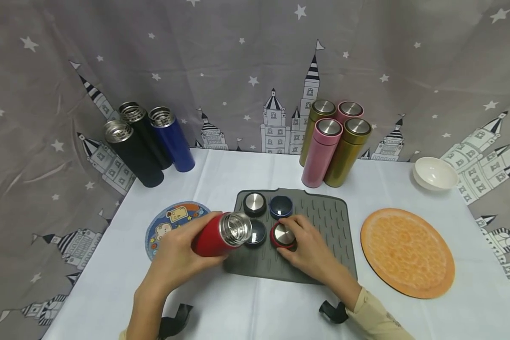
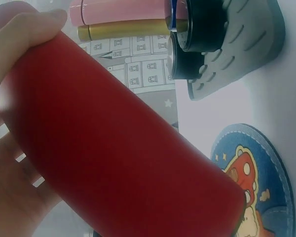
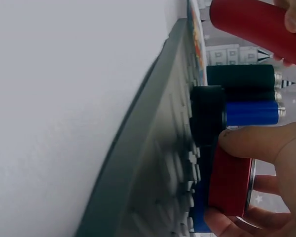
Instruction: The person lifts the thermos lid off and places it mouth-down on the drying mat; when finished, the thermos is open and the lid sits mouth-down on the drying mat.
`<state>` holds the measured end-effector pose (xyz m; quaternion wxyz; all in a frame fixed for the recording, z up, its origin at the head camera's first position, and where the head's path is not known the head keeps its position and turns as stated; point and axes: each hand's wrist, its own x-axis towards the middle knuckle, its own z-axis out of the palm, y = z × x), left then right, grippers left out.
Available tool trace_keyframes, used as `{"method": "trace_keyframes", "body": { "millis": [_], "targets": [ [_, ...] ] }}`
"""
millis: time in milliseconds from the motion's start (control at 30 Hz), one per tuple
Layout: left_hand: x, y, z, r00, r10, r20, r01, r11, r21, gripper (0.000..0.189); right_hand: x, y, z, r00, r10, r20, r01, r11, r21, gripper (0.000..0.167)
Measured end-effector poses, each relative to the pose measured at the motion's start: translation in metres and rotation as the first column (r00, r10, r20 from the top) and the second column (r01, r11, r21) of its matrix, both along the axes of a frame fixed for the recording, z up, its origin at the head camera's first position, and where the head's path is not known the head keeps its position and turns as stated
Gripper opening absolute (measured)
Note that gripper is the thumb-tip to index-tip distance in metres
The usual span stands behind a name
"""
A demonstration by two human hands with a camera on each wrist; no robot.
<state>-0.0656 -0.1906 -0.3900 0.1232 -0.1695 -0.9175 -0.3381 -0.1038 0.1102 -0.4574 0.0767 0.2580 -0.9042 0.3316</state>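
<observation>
In the head view my left hand (image 1: 179, 257) grips a lidless red thermos bottle (image 1: 210, 237), held tilted above the table with its steel mouth towards the right. Its smooth red side (image 2: 123, 143) fills much of the left wrist view. My right hand (image 1: 312, 246) pinches a red bottle lid (image 1: 284, 235) with a steel top between thumb and fingers, at the grey ridged mat (image 1: 323, 212). In the right wrist view the red lid (image 3: 230, 182) stands close over the mat. Around it are a black lid with a steel top (image 1: 254, 203), a blue lid (image 1: 281, 207) and a dark lid (image 1: 257, 232).
Two black bottles (image 1: 138, 158) and a blue bottle (image 1: 174, 144) stand open at the back left. Pink (image 1: 320, 158) and gold (image 1: 344, 156) capped bottles stand back right. A blue cartoon mat (image 1: 159, 222), an orange round mat (image 1: 408, 252) and a white bowl (image 1: 435, 177) lie around.
</observation>
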Motion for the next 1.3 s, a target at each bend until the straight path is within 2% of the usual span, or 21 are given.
{"method": "trace_keyframes", "body": {
  "millis": [200,400,533,900,1067,1300],
  "targets": [
    [0.0,-0.005,-0.002,1.0,0.021,-0.017,-0.021,1.0,-0.013,0.084,-0.002,-0.004,-0.008,1.0,-0.024,-0.006,0.024,1.0,0.012,0.066],
    [-0.006,-0.012,0.0,0.997,0.045,-0.068,-0.047,0.998,-0.032,0.084,-0.005,-0.006,-0.014,0.999,-0.032,-0.015,0.033,0.999,0.02,0.066],
    [-0.009,-0.015,0.001,0.995,0.041,-0.095,-0.043,0.999,-0.019,0.084,-0.005,-0.008,-0.018,0.999,-0.04,-0.004,0.04,0.999,0.033,0.065],
    [-0.012,-0.017,-0.001,0.99,0.05,-0.134,-0.052,0.999,-0.007,0.084,-0.004,-0.007,-0.015,0.997,-0.069,0.018,0.068,0.997,0.039,0.063],
    [-0.012,-0.019,-0.001,0.988,0.068,-0.137,-0.068,0.998,0.004,0.085,-0.003,-0.007,-0.016,0.998,-0.055,0.008,0.055,0.997,0.053,0.063],
    [-0.019,-0.024,0.003,0.989,0.088,-0.121,-0.086,0.996,0.02,0.089,0.001,-0.008,-0.017,0.997,-0.07,0.026,0.069,0.996,0.065,0.067]
  ]
}}
